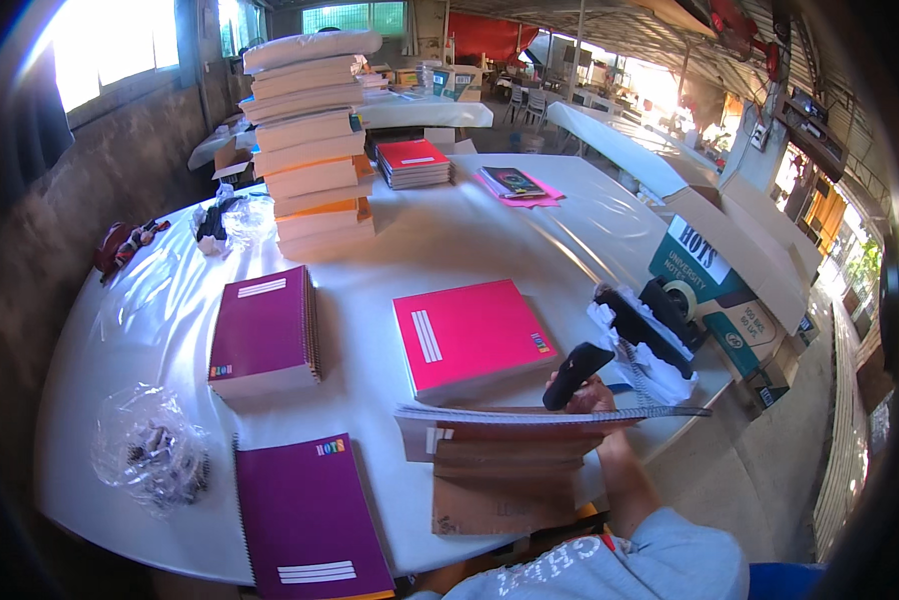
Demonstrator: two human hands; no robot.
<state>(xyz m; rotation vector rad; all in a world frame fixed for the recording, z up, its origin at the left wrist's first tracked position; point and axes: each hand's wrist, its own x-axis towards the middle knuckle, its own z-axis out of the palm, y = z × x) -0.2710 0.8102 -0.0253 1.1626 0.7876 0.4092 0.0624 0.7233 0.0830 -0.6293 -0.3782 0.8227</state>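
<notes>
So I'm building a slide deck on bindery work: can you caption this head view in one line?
Right hand holds a black tool over a spiral notebook beside pink and purple notebook stacks.

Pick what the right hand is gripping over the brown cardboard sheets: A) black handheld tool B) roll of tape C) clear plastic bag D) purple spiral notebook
A: the right hand closes around a black handheld tool, held just above the stacked brown cardboard sheets at the near edge of the white table.
</notes>
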